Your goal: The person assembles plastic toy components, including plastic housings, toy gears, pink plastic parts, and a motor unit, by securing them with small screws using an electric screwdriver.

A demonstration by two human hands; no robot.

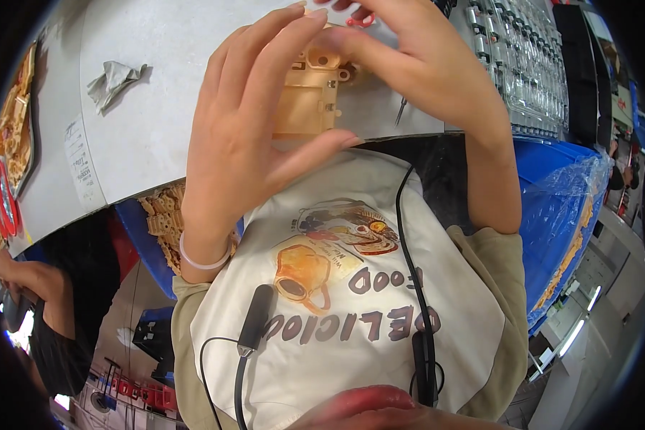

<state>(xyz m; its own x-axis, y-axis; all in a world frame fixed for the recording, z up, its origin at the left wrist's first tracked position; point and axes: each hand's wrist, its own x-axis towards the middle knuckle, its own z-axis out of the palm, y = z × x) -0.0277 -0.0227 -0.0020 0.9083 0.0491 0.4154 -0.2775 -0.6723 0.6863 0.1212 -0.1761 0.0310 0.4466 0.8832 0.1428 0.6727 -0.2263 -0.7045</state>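
Observation:
A pale orange moulded plastic housing (304,104) with small metal clips on its right side lies at the table's near edge. Over its left part reaches my left hand (244,107), fingers stretched out past its far end and thumb spread along its near edge. My right hand (416,64) bends in from the right, its thumb at the housing's far end. The right fingers curl at the picture's top edge near a small red piece (360,21). What those fingertips grip is partly cut off and hidden.
A crumpled grey cloth (115,84) and a paper strip (82,161) lie left. Beyond are a tray of orange parts (18,115) and a red-handled tool (3,199). Right are a thin metal tool (401,111), clear trays (519,72) and a blue bin (552,215). A co-worker's arm (46,294) shows left.

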